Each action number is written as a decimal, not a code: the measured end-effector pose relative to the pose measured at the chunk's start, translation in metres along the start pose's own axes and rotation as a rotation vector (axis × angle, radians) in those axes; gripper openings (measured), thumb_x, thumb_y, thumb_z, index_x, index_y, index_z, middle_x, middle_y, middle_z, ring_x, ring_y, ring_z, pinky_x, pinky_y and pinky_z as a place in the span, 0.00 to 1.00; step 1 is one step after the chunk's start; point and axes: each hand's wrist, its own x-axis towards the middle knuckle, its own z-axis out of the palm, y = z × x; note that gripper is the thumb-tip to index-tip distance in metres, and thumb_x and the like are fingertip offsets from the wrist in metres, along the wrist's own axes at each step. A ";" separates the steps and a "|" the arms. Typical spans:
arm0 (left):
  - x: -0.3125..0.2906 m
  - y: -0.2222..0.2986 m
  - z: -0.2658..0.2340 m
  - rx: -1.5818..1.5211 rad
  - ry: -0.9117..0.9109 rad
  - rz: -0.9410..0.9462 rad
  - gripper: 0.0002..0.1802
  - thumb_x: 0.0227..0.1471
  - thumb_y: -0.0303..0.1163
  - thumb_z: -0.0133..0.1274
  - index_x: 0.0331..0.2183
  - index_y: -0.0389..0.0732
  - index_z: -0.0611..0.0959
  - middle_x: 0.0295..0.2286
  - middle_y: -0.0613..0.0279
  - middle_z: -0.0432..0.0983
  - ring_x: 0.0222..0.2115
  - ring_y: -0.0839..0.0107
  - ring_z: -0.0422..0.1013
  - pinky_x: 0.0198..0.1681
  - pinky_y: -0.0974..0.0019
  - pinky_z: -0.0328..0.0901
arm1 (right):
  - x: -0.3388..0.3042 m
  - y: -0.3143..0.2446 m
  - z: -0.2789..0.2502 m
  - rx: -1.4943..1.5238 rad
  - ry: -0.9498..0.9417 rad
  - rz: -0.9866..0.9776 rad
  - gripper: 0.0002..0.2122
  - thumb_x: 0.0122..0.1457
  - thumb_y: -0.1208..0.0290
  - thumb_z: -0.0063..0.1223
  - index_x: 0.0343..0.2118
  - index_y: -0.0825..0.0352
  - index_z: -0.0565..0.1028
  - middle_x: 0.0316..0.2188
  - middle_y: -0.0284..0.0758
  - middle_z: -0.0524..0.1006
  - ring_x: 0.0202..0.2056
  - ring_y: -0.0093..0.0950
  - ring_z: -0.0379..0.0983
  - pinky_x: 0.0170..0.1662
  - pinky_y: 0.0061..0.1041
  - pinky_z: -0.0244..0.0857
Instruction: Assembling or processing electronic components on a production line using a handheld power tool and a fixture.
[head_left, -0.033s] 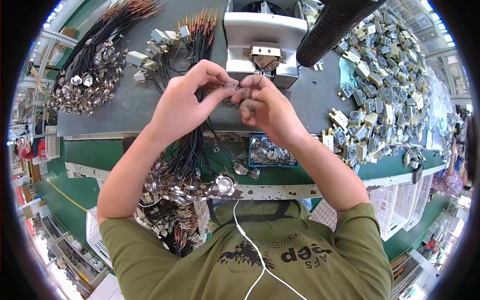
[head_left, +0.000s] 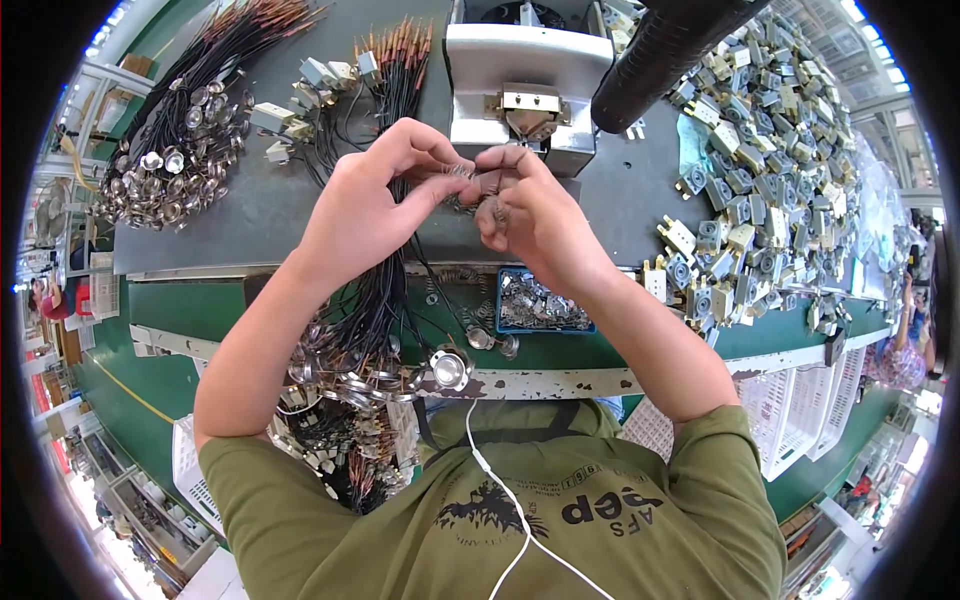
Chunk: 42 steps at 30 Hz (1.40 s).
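Just in front of the metal press (head_left: 530, 75), my two hands meet over the grey bench. My left hand (head_left: 365, 200) is closed, its thumb and forefinger pinching small wire coil springs (head_left: 460, 171). My right hand (head_left: 548, 225) has its fingers curled, with a coil spring (head_left: 500, 213) in them; its fingertips are at the springs by the left hand. How the springs hang together between the fingers is too small to tell. Below the left hand runs a bundle of black wires (head_left: 375, 300), ending in round metal caps (head_left: 450, 370) near the bench edge.
A blue tray (head_left: 545, 330) of small metal parts sits below my right hand. Grey-and-white plug-like blocks (head_left: 760, 170) are heaped at the right. More capped wires (head_left: 175, 160) lie far left. A thick black tube (head_left: 665, 65) slants down beside the press. Loose springs (head_left: 460, 275) lie near the tray.
My right hand has shifted very slightly to the left, its fingers still curled. My left hand holds almost the same place.
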 end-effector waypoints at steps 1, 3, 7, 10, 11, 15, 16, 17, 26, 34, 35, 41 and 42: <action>0.000 0.000 -0.001 -0.038 -0.005 -0.078 0.10 0.59 0.23 0.61 0.41 0.37 0.77 0.35 0.58 0.85 0.37 0.74 0.82 0.40 0.71 0.73 | -0.002 0.000 0.001 0.001 0.003 0.000 0.11 0.70 0.66 0.43 0.50 0.63 0.69 0.40 0.34 0.74 0.30 0.19 0.66 0.32 0.20 0.60; 0.000 0.001 -0.002 -0.050 -0.027 -0.111 0.11 0.59 0.23 0.60 0.42 0.36 0.76 0.35 0.58 0.85 0.38 0.74 0.82 0.41 0.71 0.73 | -0.005 -0.001 0.004 -0.347 -0.001 -0.204 0.13 0.67 0.72 0.51 0.53 0.65 0.70 0.38 0.29 0.73 0.31 0.15 0.66 0.33 0.18 0.60; -0.002 -0.001 0.000 -0.258 -0.021 -0.222 0.10 0.60 0.22 0.58 0.42 0.35 0.75 0.35 0.57 0.85 0.40 0.75 0.81 0.43 0.73 0.72 | -0.002 0.002 0.000 -0.449 -0.018 -0.311 0.11 0.68 0.69 0.57 0.49 0.66 0.74 0.36 0.24 0.75 0.35 0.11 0.68 0.35 0.14 0.62; 0.002 -0.005 -0.006 -0.263 -0.009 -0.216 0.08 0.61 0.21 0.57 0.41 0.34 0.75 0.34 0.61 0.84 0.40 0.77 0.80 0.43 0.73 0.72 | 0.001 0.003 0.000 -0.545 0.053 -0.336 0.10 0.69 0.67 0.57 0.47 0.66 0.76 0.35 0.23 0.76 0.36 0.11 0.68 0.35 0.13 0.62; 0.004 -0.003 -0.008 -0.092 -0.026 -0.173 0.08 0.60 0.22 0.58 0.40 0.34 0.77 0.32 0.62 0.83 0.38 0.79 0.80 0.41 0.73 0.71 | 0.004 0.002 -0.002 -0.640 0.073 -0.316 0.11 0.68 0.67 0.58 0.47 0.67 0.76 0.35 0.27 0.77 0.35 0.13 0.69 0.35 0.16 0.64; 0.006 -0.004 -0.011 0.277 -0.145 -0.152 0.10 0.56 0.25 0.61 0.41 0.37 0.80 0.30 0.58 0.82 0.33 0.69 0.80 0.37 0.67 0.71 | 0.010 0.002 -0.012 -1.270 0.037 -0.504 0.13 0.62 0.71 0.60 0.47 0.69 0.75 0.36 0.40 0.78 0.36 0.33 0.76 0.40 0.32 0.71; 0.007 -0.005 -0.008 0.298 -0.138 -0.097 0.12 0.54 0.27 0.61 0.41 0.39 0.80 0.30 0.56 0.81 0.31 0.65 0.79 0.37 0.65 0.71 | 0.011 0.003 -0.014 -1.497 0.018 -0.656 0.15 0.59 0.73 0.60 0.48 0.69 0.75 0.37 0.44 0.78 0.38 0.41 0.78 0.42 0.38 0.72; 0.007 -0.008 -0.007 0.293 -0.143 -0.091 0.12 0.54 0.27 0.61 0.41 0.39 0.80 0.30 0.56 0.81 0.31 0.65 0.79 0.37 0.65 0.71 | 0.011 0.002 -0.013 -1.500 0.028 -0.653 0.15 0.59 0.73 0.60 0.48 0.69 0.75 0.37 0.44 0.78 0.38 0.41 0.78 0.42 0.38 0.72; 0.001 -0.013 -0.005 0.453 -0.196 -0.066 0.11 0.54 0.28 0.63 0.40 0.40 0.81 0.30 0.57 0.78 0.31 0.61 0.76 0.37 0.60 0.71 | -0.028 -0.028 -0.027 -1.645 0.050 -0.878 0.19 0.52 0.80 0.61 0.49 0.65 0.78 0.44 0.39 0.80 0.43 0.40 0.77 0.47 0.36 0.73; 0.003 -0.012 -0.004 0.437 -0.206 -0.131 0.13 0.54 0.28 0.63 0.42 0.39 0.81 0.29 0.57 0.77 0.29 0.63 0.73 0.35 0.61 0.68 | -0.058 -0.120 -0.173 -2.280 0.310 -0.433 0.17 0.52 0.80 0.59 0.47 0.64 0.80 0.46 0.40 0.80 0.47 0.43 0.75 0.53 0.39 0.69; 0.003 -0.012 -0.005 0.441 -0.209 -0.143 0.13 0.54 0.28 0.63 0.42 0.39 0.81 0.29 0.57 0.77 0.29 0.63 0.73 0.35 0.61 0.68 | -0.058 -0.123 -0.176 -2.272 0.299 -0.431 0.17 0.52 0.80 0.59 0.47 0.64 0.80 0.46 0.40 0.80 0.47 0.43 0.75 0.53 0.39 0.69; 0.010 -0.008 -0.023 0.291 0.058 -0.014 0.09 0.59 0.25 0.58 0.43 0.38 0.82 0.26 0.65 0.74 0.25 0.79 0.68 0.29 0.72 0.63 | -0.080 -0.114 -0.098 -1.755 0.302 -0.728 0.21 0.56 0.80 0.62 0.54 0.63 0.79 0.45 0.39 0.81 0.45 0.34 0.78 0.51 0.30 0.71; 0.010 -0.010 -0.027 0.316 0.054 -0.036 0.09 0.59 0.25 0.58 0.43 0.38 0.82 0.26 0.65 0.74 0.25 0.79 0.68 0.29 0.72 0.63 | -0.081 -0.103 -0.077 -1.746 0.201 -0.754 0.20 0.56 0.80 0.63 0.54 0.63 0.79 0.44 0.39 0.81 0.44 0.34 0.78 0.49 0.31 0.71</action>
